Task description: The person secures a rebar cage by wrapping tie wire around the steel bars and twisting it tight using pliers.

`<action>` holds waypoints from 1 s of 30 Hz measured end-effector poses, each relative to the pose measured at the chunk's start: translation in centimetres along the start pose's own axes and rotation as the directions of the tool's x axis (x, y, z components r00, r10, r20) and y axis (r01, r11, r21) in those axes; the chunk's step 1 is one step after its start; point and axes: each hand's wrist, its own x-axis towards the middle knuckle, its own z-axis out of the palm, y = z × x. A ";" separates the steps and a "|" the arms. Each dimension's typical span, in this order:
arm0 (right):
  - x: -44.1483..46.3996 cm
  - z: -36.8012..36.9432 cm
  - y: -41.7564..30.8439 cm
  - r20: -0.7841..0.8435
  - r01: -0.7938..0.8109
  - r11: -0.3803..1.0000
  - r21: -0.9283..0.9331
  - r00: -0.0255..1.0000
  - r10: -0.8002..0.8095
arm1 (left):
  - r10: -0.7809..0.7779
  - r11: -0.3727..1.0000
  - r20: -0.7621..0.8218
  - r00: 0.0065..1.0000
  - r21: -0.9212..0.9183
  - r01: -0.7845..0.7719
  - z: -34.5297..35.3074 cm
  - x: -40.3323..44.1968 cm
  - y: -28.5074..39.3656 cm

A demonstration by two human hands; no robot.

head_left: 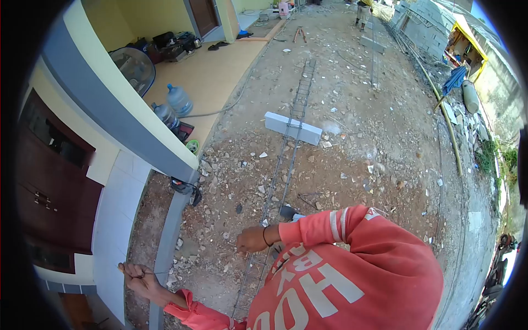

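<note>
A long cage of thin steel bars and stirrups (290, 146) lies over a pale grey block (308, 132) and runs down toward my body. My right hand (251, 240), with a dark band at the wrist, is closed at the cage's near part; what its fingers hold is hidden. Off to the left, my left hand (140, 279) is closed around a small tool with a brownish end (121, 267). A thin wire seems to extend to the right from near this hand.
Rubble covers the ground (352, 181). A grey-edged pillar (126, 104) and low kerb (165, 258) stand left. Water bottles (179, 100) sit on the porch. Bolt cutters (300, 34) lie ahead; another person (363, 13) stands far off. Bamboo (448, 132) lies right.
</note>
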 end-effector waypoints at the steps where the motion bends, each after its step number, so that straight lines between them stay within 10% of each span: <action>1: 0.1 -1.0 2.3 -0.179 -0.133 0.981 -0.139 0.978 0.107 | 0.008 0.998 -0.025 1.000 0.066 -0.006 1.5 -0.4 -1.1; 4: 0.5 -4.2 4.2 -0.617 -0.272 0.960 0.065 0.745 0.253 | 0.114 0.990 -0.141 0.983 0.093 -0.102 1.1 -0.7 -2.5; 5: -0.4 -6.9 1.1 -0.461 0.004 0.756 0.655 0.794 0.395 | 0.111 0.991 -0.136 0.985 0.086 -0.100 -0.3 -0.5 -2.4; 7: -2.9 -11.0 -5.5 -0.192 0.145 0.278 0.950 0.970 0.152 | 0.021 0.996 -0.336 0.942 -0.070 -0.047 -6.1 1.2 -0.5; 9: -3.9 -11.4 -8.2 -0.075 0.104 0.374 0.922 0.993 -0.091 | -0.066 0.994 -0.317 0.946 -0.101 0.036 -15.3 4.0 2.2; 11: -3.4 -9.5 -9.2 0.371 0.297 0.801 0.520 0.766 -0.525 | -0.153 0.985 -0.302 0.941 -0.121 0.121 -15.9 4.1 3.4; 12: -3.4 -8.0 -8.2 0.369 0.297 0.794 0.531 0.763 -0.532 | -0.111 0.994 -0.315 0.943 -0.057 0.098 -10.9 3.3 2.6; 13: -3.6 -6.0 -5.5 0.339 0.145 0.989 0.018 0.930 -0.142 | -0.066 0.997 -0.323 0.944 0.006 0.071 -7.1 2.4 2.1; 14: -3.5 -4.5 -2.8 0.094 -0.135 0.874 -0.468 0.975 0.201 | -0.058 0.998 -0.330 0.942 0.010 0.065 -5.5 1.6 2.1; 17: -1.9 -5.7 2.1 -0.266 -0.192 0.950 -0.245 0.956 0.124 | 0.132 0.980 -0.252 0.959 0.177 -0.089 -4.7 0.2 2.4; 18: -1.7 -7.5 0.7 -0.198 -0.118 0.808 0.577 0.939 0.279 | 0.215 0.963 -0.305 0.928 0.225 -0.149 -6.4 -0.1 3.5; 19: -1.7 -9.2 -1.1 -0.030 -0.001 0.091 0.996 0.942 0.334 | 0.294 0.940 -0.355 0.888 0.275 -0.202 -8.5 -0.4 4.8; 21: -2.6 -10.4 -6.0 0.011 0.009 0.151 0.988 0.992 -0.128 | 0.201 0.978 -0.305 0.931 0.108 -0.176 -17.8 -0.2 9.5; 23: -2.7 -11.0 -9.3 0.233 0.169 0.633 0.756 0.834 -0.500 | 0.101 0.992 -0.244 0.965 -0.047 -0.116 -19.7 -0.3 10.5; 24: -3.0 -10.4 -8.8 0.229 0.167 0.631 0.758 0.838 -0.496 | 0.194 0.970 -0.266 0.944 0.194 -0.145 -18.5 -0.7 10.7; 26: -3.5 -8.1 -6.2 0.366 0.221 0.970 0.102 0.898 -0.243 | 0.332 0.850 -0.307 0.892 0.507 -0.142 -15.8 -1.4 10.6; 28: -3.4 -6.4 -2.6 0.182 -0.154 0.950 -0.273 0.961 0.208 | 0.252 0.954 -0.339 0.906 0.245 -0.173 -16.9 -1.7 11.5; 30: -3.1 -6.0 0.5 -0.081 -0.233 0.920 -0.314 0.972 0.219 | 0.172 0.984 -0.327 0.929 0.009 -0.179 -18.6 -1.8 12.5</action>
